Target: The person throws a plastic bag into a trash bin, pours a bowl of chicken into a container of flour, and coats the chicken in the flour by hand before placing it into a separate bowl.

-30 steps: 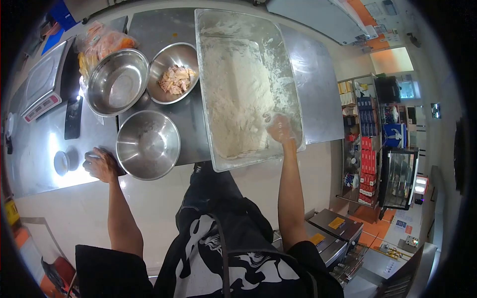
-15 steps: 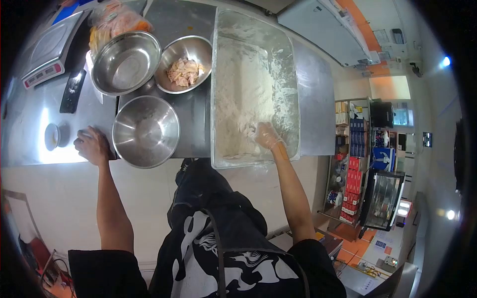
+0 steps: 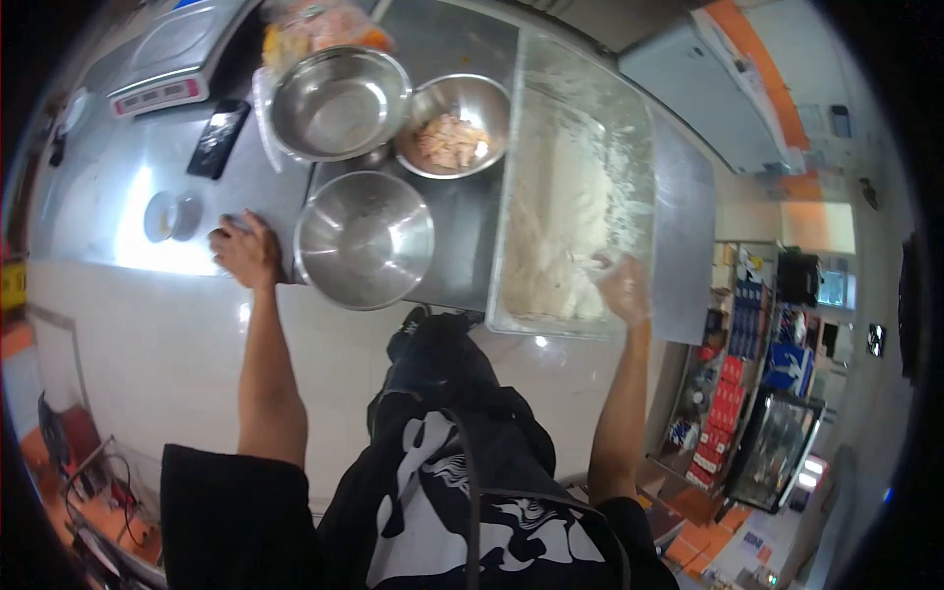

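Observation:
My left hand (image 3: 246,251) rests bare on the front edge of the steel table, its fingers bent but apart, with nothing in them. It is between a small white cup (image 3: 161,216) and an empty steel bowl (image 3: 364,241). Over the near right part of a big metal tray of flour (image 3: 500,285) is my right hand (image 3: 623,287), in a clear plastic glove. Its fingers are drawn together at the white flour (image 3: 560,211); what they hold, if anything, cannot be made out. Pale pieces of raw meat (image 3: 452,142) lie in another steel bowl (image 3: 501,103).
A third steel bowl (image 3: 339,103) stands behind, next to a plastic bag of orange and pale food (image 3: 324,29). Farther left are a digital scale (image 3: 182,59) and a dark phone-like slab (image 3: 218,140). Shelves with red boxes (image 3: 723,403) stand off to the right.
The camera view has turned, so the table things appear farther right. My right hand has moved toward the tray's right side, out of the flour's middle. My left hand stays at the table edge.

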A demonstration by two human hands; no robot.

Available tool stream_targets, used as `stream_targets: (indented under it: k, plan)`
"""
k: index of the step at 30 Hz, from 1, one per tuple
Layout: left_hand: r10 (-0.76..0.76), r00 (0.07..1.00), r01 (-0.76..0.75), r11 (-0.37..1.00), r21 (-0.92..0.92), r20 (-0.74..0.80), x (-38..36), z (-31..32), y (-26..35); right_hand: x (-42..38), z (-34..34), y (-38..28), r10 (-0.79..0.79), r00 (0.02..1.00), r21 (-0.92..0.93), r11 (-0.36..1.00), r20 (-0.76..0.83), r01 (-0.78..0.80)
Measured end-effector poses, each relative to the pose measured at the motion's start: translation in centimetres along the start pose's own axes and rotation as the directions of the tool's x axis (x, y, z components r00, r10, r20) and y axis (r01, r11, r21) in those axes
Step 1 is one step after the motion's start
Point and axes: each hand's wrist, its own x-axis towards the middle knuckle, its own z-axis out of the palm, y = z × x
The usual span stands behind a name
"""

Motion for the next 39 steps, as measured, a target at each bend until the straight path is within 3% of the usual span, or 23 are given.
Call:
stream_targets:
  k: [1, 2, 3, 4, 5, 6, 8, 10, 12, 15, 17, 18, 20, 23, 25, 26, 28, 30, 32, 36, 39]
  plan:
    - [-0.005, 1.0, 0.005, 1.0, 0.016, 0.005, 0.0, -0.4, 0.3, -0.3, 0.7, 0.4, -0.02, 1.0, 0.019, 1.0, 0.008, 0.02]
    - [-0.008, 1.0, 0.008, 1.0, 0.028, 0.013, -0.1, -0.7, 0.5, -0.4, 1.3, 1.9, 0.033, 0.998, 0.461, 0.888, -0.055, -0.004]
    - [-0.002, 1.0, 0.002, 0.999, 0.042, -0.003, -0.1, -0.5, 0.5, -0.6, 1.9, 2.5, 0.113, 0.99, 0.806, 0.592, -0.079, -0.003]
    - [0.004, 1.0, -0.003, 0.998, 0.055, -0.017, -0.1, -0.4, 0.4, -0.6, 0.7, 0.5, 0.1, 0.992, 0.812, 0.583, -0.072, 0.001]
    - [-0.003, 1.0, 0.004, 1.0, 0.024, -0.007, -0.1, -0.3, 0.3, -0.7, -2.6, -3.9, 0.038, 0.998, 0.549, 0.836, -0.052, -0.003]
    - [-0.01, 1.0, 0.011, 0.999, 0.037, -0.015, -0.1, -0.4, 0.4, -0.6, -5.0, -7.7, -0.016, 1.0, 0.21, 0.977, -0.015, 0.018]
    - [-0.012, 1.0, 0.012, 1.0, 0.001, -0.019, -0.1, -0.8, 0.6, 0.3, -6.1, -13.3, 0.001, 1.0, 0.308, 0.951, -0.009, 0.002]
    - [-0.016, 0.999, 0.017, 1.0, 0.026, -0.033, -0.1, -1.1, 0.7, 1.8, -6.8, -19.4, -0.262, 0.958, 0.595, 0.79, 0.113, 0.146]
    - [-0.021, 0.999, 0.023, 0.999, -0.044, 0.047, 0.0, -1.5, 0.8, 3.6, -4.6, -23.0, -0.408, 0.893, 0.586, 0.777, 0.191, 0.23]
    - [-0.03, 0.999, 0.031, 0.999, -0.016, 0.037, 0.0, -1.2, 0.7, 5.8, 0.1, -26.7, -0.494, 0.849, 0.439, 0.815, 0.188, 0.377]
    - [-0.027, 0.999, 0.027, 1.0, 0.0, 0.035, 0.1, -1.1, 0.6, 6.5, 2.1, -27.9, -0.626, 0.761, 0.354, 0.76, 0.173, 0.545]
    - [-0.033, 0.999, 0.033, 0.999, 0.002, 0.036, 0.1, -1.1, 0.5, 6.4, 2.2, -27.7, -0.628, 0.757, 0.354, 0.759, 0.177, 0.547]
    - [-0.038, 0.998, 0.039, 0.999, -0.023, 0.057, 0.2, -1.4, 0.7, 6.0, 1.8, -26.7, -0.585, 0.811, 0.371, 0.756, 0.014, 0.539]
    - [-0.009, 1.0, 0.009, 1.0, -0.008, 0.004, 0.0, -1.2, 0.6, 5.4, 0.7, -20.1, -0.243, 0.966, 0.544, 0.801, -0.085, 0.249]
    - [0.01, 0.999, -0.011, 1.0, -0.025, -0.047, 0.1, 0.0, -0.1, 5.7, 0.8, -14.1, -0.121, 0.987, 0.5, 0.852, -0.109, 0.159]
    - [-0.019, 0.999, 0.021, 0.999, -0.047, 0.036, 0.1, -0.8, 0.4, 5.8, 1.0, -10.5, -0.018, 0.99, 0.472, 0.878, -0.138, 0.081]
    - [-0.01, 1.0, 0.011, 1.0, -0.023, 0.02, -0.1, -1.1, 0.7, 6.7, 5.6, -0.8, 0.099, 0.993, 0.02, 0.995, 0.063, -0.1]
    - [-0.002, 1.0, 0.002, 1.0, 0.023, 0.018, -0.1, -1.2, 0.8, 5.0, 7.3, 0.2, -0.145, 0.97, -0.237, 0.953, 0.196, 0.19]
    - [0.009, 1.0, -0.009, 0.999, 0.04, 0.014, -0.1, -0.6, 0.4, 3.8, 4.3, -6.3, -0.204, 0.944, 0.05, 0.979, 0.26, 0.198]
    - [0.037, 0.999, -0.036, 0.997, 0.07, -0.023, -0.1, 0.6, -0.1, 3.8, 7.3, -4.5, -0.13, 0.931, 0.047, 0.991, 0.34, 0.121]
    - [0.027, 1.0, -0.027, 0.996, 0.088, 0.005, 0.1, 0.4, -0.3, 3.3, 6.8, -5.1, -0.164, 0.939, -0.027, 0.983, 0.303, 0.18]
